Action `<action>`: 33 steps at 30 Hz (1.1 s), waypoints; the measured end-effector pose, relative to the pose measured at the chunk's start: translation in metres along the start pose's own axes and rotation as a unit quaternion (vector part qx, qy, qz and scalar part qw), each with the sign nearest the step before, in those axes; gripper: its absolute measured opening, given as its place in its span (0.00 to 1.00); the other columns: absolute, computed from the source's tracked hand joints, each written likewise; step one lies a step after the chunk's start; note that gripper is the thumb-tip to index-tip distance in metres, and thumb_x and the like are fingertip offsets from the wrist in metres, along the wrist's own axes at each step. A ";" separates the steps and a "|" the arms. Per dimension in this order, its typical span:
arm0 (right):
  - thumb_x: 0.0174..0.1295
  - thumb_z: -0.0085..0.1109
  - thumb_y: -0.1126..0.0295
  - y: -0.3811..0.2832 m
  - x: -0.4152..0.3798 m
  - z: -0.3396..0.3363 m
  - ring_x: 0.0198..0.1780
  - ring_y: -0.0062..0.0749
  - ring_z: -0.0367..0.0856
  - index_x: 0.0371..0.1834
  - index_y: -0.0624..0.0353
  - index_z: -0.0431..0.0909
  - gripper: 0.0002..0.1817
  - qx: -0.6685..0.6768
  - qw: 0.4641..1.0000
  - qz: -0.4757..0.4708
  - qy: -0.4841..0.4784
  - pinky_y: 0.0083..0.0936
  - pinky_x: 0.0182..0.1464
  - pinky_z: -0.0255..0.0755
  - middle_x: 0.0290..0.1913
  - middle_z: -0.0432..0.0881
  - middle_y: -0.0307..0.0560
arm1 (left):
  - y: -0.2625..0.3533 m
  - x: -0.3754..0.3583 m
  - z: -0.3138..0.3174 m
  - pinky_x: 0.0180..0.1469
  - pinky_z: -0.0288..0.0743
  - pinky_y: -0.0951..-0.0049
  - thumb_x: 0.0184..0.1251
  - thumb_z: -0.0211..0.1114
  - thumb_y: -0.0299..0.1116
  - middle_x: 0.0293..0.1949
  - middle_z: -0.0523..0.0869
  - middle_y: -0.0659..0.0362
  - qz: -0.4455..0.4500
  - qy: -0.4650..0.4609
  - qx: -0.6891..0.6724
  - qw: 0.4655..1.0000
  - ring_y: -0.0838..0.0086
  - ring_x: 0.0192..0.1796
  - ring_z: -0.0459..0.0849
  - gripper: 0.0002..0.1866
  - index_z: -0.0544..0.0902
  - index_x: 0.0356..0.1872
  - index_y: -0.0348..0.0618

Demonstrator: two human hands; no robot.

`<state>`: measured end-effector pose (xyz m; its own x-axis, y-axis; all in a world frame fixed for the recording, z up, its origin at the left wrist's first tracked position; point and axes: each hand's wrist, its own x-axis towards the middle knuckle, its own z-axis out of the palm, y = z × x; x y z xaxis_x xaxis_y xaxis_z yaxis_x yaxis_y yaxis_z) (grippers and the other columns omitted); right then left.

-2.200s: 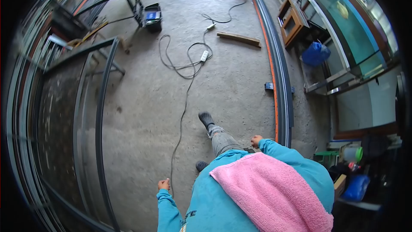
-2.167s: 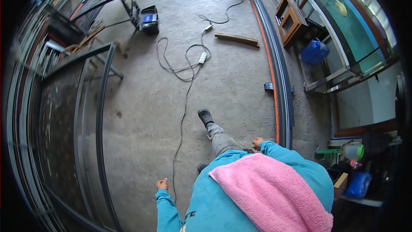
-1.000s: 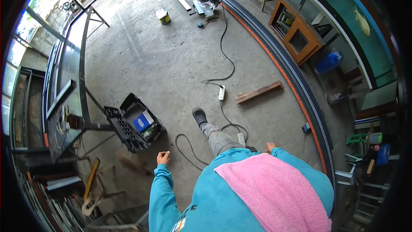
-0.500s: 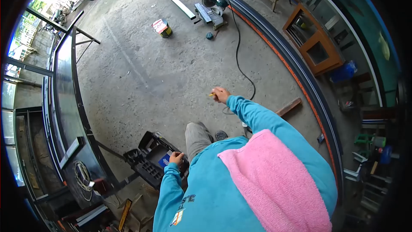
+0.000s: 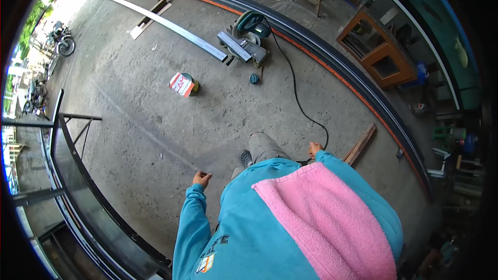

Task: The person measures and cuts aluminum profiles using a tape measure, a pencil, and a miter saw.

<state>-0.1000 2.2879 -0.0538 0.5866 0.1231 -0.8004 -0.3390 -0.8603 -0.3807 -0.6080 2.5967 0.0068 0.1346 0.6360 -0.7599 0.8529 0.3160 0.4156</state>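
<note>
My left hand hangs over the concrete floor left of my body, its fingers curled; a small dark patch shows at the fingertips, too small to name. On the other side, my right hand is low beside my hip with fingers closed, near a black cable; whatever it holds is hidden. A pink towel lies over the teal sweatshirt. Ahead on the floor are a miter saw, a small teal object and a can with a red and white label.
A long pale metal bar reaches toward the saw. Dark and orange profiles curve along the right. A wooden piece lies right of me. A dark-framed panel stands left; an orange wooden cabinet stands at right.
The view has turned and moved forward. My left hand has left the black toolbox, which is out of view. My right hand has dropped to my side; its yellow item no longer shows.
</note>
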 end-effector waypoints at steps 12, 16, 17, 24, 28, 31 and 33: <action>0.66 0.43 0.61 -0.216 0.247 0.280 0.57 0.49 0.75 0.52 0.62 0.76 0.20 -0.085 0.995 0.055 -0.016 0.37 0.59 0.69 0.56 0.77 0.57 | 0.325 0.315 -0.248 0.43 0.77 0.67 0.55 0.70 0.44 0.37 0.85 0.48 0.121 -0.025 0.230 0.965 0.63 0.41 0.84 0.25 0.78 0.45 0.34; 0.58 0.51 0.70 -0.512 0.154 0.282 0.22 0.33 0.80 0.35 0.58 0.78 0.07 0.171 0.980 -0.039 -0.092 0.31 0.28 0.78 0.24 0.80 0.48 | 0.451 0.349 -0.283 0.43 0.76 0.68 0.56 0.69 0.45 0.36 0.85 0.49 0.183 -0.112 0.182 0.960 0.65 0.40 0.83 0.25 0.77 0.46 0.35; 0.58 0.51 0.70 -0.559 0.143 0.282 0.21 0.33 0.80 0.36 0.58 0.78 0.07 0.196 0.974 -0.025 -0.109 0.31 0.27 0.78 0.23 0.79 0.47 | 0.470 0.366 -0.289 0.43 0.76 0.68 0.56 0.69 0.45 0.36 0.85 0.49 0.188 -0.120 0.186 0.957 0.65 0.40 0.83 0.25 0.77 0.46 0.35; 0.59 0.52 0.66 -0.642 0.189 0.304 0.25 0.33 0.83 0.36 0.55 0.79 0.08 0.193 0.979 -0.027 -0.063 0.31 0.30 0.76 0.27 0.83 0.48 | 0.553 0.522 -0.299 0.43 0.78 0.66 0.55 0.69 0.47 0.37 0.86 0.47 0.198 -0.247 0.277 0.907 0.62 0.42 0.85 0.24 0.81 0.44 0.36; 0.58 0.50 0.69 -0.616 0.244 0.330 0.30 0.35 0.81 0.33 0.55 0.78 0.06 0.118 0.988 -0.034 0.091 0.31 0.35 0.75 0.29 0.82 0.47 | 0.622 0.595 -0.288 0.50 0.78 0.64 0.53 0.69 0.50 0.41 0.86 0.46 0.259 -0.242 0.467 0.810 0.56 0.45 0.85 0.26 0.81 0.46 0.38; 0.58 0.53 0.66 -0.620 0.265 0.347 0.37 0.43 0.81 0.33 0.56 0.78 0.07 0.019 0.983 0.011 0.181 0.34 0.41 0.75 0.35 0.83 0.49 | 0.652 0.680 -0.258 0.50 0.77 0.61 0.54 0.68 0.48 0.40 0.86 0.48 0.283 -0.307 0.492 0.764 0.55 0.47 0.84 0.22 0.81 0.44 0.43; 0.58 0.53 0.64 -0.627 0.291 0.350 0.42 0.48 0.81 0.34 0.57 0.78 0.09 -0.014 0.980 0.050 0.194 0.36 0.46 0.75 0.40 0.83 0.51 | 0.667 0.740 -0.219 0.49 0.77 0.61 0.54 0.67 0.48 0.40 0.86 0.48 0.309 -0.323 0.498 0.743 0.54 0.47 0.83 0.21 0.81 0.43 0.43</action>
<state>0.0260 3.0358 -0.2103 0.7882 -0.1552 -0.5955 -0.3918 -0.8728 -0.2911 -0.0503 3.4320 -0.1684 0.5960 -0.1293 -0.7925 0.4341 -0.7784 0.4535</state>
